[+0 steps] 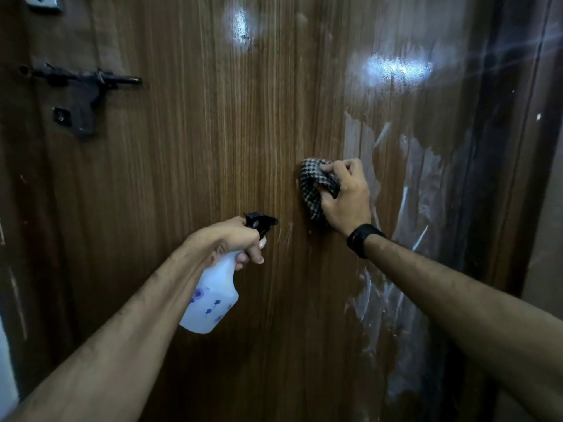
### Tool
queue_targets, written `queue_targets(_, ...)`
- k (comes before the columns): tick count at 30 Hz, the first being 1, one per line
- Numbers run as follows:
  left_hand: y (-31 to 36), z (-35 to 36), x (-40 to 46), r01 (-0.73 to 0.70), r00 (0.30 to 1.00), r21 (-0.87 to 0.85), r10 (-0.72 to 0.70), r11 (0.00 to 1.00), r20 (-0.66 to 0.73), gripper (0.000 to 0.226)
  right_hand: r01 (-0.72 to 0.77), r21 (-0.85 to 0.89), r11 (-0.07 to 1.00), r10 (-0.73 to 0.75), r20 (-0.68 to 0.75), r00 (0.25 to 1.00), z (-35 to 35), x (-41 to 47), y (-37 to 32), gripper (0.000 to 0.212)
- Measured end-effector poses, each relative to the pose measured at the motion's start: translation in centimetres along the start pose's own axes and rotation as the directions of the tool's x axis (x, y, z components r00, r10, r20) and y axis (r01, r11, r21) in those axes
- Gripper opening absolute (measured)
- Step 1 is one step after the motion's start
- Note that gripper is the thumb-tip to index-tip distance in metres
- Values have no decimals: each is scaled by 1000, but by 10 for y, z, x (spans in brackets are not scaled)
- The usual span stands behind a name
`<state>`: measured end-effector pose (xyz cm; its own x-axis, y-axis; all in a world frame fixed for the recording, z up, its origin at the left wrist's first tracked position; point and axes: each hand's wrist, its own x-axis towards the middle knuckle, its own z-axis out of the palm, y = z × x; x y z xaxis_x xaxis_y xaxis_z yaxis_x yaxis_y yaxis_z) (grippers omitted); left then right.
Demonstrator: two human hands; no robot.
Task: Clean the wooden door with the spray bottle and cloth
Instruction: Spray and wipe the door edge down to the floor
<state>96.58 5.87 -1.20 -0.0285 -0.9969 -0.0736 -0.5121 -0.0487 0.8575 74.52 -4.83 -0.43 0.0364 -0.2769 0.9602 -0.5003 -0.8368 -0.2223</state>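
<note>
Wiping is in hand: cloth (pixel 316 187) is gripped by right hand (pixel 344 199) against door (pixel 198 132); spray bottle (pixel 213 296) is gripped by left hand (pixel 234 239). Wet streaks at right are probably to be wiped next.

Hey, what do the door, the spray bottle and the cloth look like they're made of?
Door: wood or wood-look laminate, going by the straight vertical grain; its semi-gloss face reflects light.
Spray bottle: translucent white plastic, apparently, printed with small blue flowers, with a black plastic-looking trigger head.
Cloth: soft woven fabric, black-and-white check, bunched into folds.
</note>
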Motion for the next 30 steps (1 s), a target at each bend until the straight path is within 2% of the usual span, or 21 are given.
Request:
queue_targets(3,8,-7,-6,-55,998,-67,54,996,-24,27,102,20,995,-104,175,979,12,-31,1,31)
queue_targets(6,17,-10,-16,-94,995,-105,93,990,-20,29,263,-14,965,-236,402,885,28,-84,7,33)
queue_targets(9,22,-13,-23,-125,991,-122,119,985,-54,28,279,-44,959,-223,488,844,35,-100,6,33)
queue_targets(12,27,-14,-26,-159,985,-130,149,979,-84,25,198,-11,980,-181,355,917,30,-73,-1,33)
queue_targets(14,30,-16,-28,-185,980,-143,173,972,-94,24,62,4,998,-62,161,985,24,-36,-8,33)
queue_targets(16,35,-18,-28,-203,977,-159,189,966,-100,24,-50,31,998,49,21,999,19,3,-16,34)
queue_targets(18,39,-21,-29,-212,975,-170,197,962,-100,24,-50,-8,999,50,-30,998,18,23,-22,32)
queue_targets(20,41,-23,-30,-212,975,-181,195,960,-109,24,9,-39,999,-10,-11,1000,21,18,-24,31)
queue_targets(23,39,-24,-29,-204,975,-195,182,959,-128,24,162,-15,987,-158,136,978,33,-24,-18,34)
queue_targets(25,38,-21,-28,-192,977,-195,169,962,-126,23,269,-31,963,-249,294,923,44,-61,-15,38)
queue_targets(28,38,-13,-23,-162,983,-203,139,966,-123,25,349,-64,935,-267,518,812,49,-99,-13,43)
queue_targets(30,39,-7,-19,-149,987,-218,130,965,-97,26,338,-63,939,-248,555,794,40,-107,-11,43)
